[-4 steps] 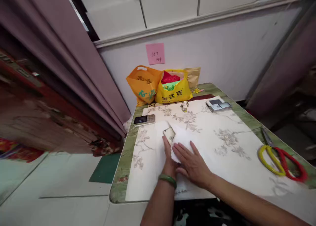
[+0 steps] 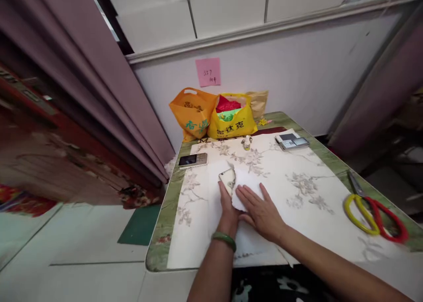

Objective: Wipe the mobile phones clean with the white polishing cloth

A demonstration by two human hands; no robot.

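A pale smartphone (image 2: 226, 177), its back and camera facing up, rests at a slant over a white paper sheet (image 2: 213, 205). My left hand (image 2: 228, 207), with a green bangle on its wrist, grips the phone's lower left side; most of its fingers are hidden. A rough paper edge lies along the phone's right side. Flat on the paper just right of the phone is my right hand (image 2: 261, 209), fingers stretched out and thumb close to the left hand. Left of the paper's top lies a keypad phone (image 2: 193, 160).
Scissors (image 2: 372, 211) with yellow and red handles lie at the table's right edge. A flat stack of devices (image 2: 292, 141) is at the back right, and a small bottle (image 2: 246, 142) at the back middle. Orange (image 2: 194, 112) and yellow (image 2: 233, 123) bags stand against the wall.
My right hand has slid slightly right and up across the paper. A little more of the smartphone's back shows.
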